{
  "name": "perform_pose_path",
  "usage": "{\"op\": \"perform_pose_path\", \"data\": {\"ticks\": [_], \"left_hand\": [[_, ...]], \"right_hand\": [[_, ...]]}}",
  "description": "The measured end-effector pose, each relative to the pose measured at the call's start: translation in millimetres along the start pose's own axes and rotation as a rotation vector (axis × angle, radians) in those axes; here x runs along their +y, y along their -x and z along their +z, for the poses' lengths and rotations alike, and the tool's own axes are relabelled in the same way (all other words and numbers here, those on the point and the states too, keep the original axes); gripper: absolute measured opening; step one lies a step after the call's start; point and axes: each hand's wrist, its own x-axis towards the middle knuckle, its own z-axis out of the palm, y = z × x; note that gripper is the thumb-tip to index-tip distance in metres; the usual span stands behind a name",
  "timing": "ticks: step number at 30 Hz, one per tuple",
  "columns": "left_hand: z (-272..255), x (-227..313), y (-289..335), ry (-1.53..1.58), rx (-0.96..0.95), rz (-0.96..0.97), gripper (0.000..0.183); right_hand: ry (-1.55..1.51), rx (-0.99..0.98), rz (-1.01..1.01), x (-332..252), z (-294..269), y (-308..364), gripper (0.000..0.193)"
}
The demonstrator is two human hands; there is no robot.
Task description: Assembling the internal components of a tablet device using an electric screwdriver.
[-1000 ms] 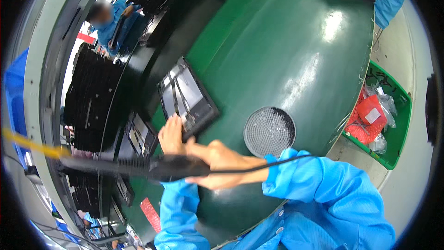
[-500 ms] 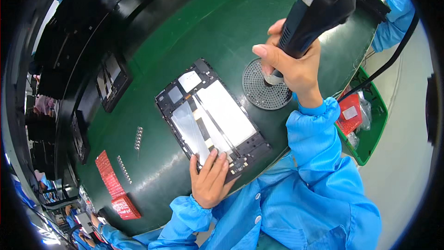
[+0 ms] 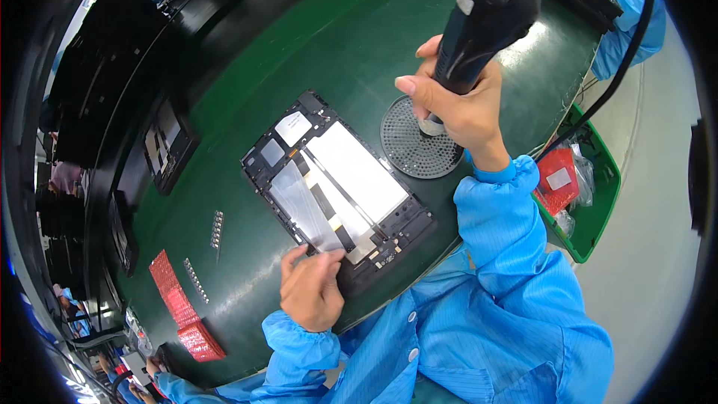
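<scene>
From where I'm standing, an opened tablet (image 3: 336,191) is lying flat on the green counter (image 3: 359,67) in front of the worker, its inner parts showing; the cover side is already off, and a clear film (image 3: 303,198) is lying over its left part; how much is left to do, I'm not able to tell. The left hand (image 3: 313,293) is resting at the tablet's lower edge, fingers bent beside the film's end; whether they're pinching it, I cannot tell; the right hand (image 3: 467,108) is gripping a black power screwdriver (image 3: 490,26), holding it nose-down over a round grey dish (image 3: 422,153) and hiding part of it; the cable (image 3: 622,82) is arching past a green bin (image 3: 604,206); red bubble wrap (image 3: 176,292) is lying to the left, near two small strips (image 3: 217,230); another dark device (image 3: 170,146) is sitting farther off.
</scene>
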Motion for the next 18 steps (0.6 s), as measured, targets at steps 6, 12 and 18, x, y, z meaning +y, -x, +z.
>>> {"op": "perform_pose_path", "data": {"ticks": [6,12,18], "left_hand": [[-5.8,-9.2,-10.4,-0.091,0.056,-0.067,0.015],[-24.9,-14.5,0.6,-0.191,0.103,-0.27,0.015],[-31.0,-41.5,7.3,0.189,0.155,-0.6,0.011]], "right_hand": [[0.004,0.005,0.027,5.6,0.1,-0.5,0.03],[-0.05,-0.042,0.023,12.7,9.4,0.5,0.03],[0.044,0.112,-0.017,-12.6,6.5,10.1,0.032]]}}
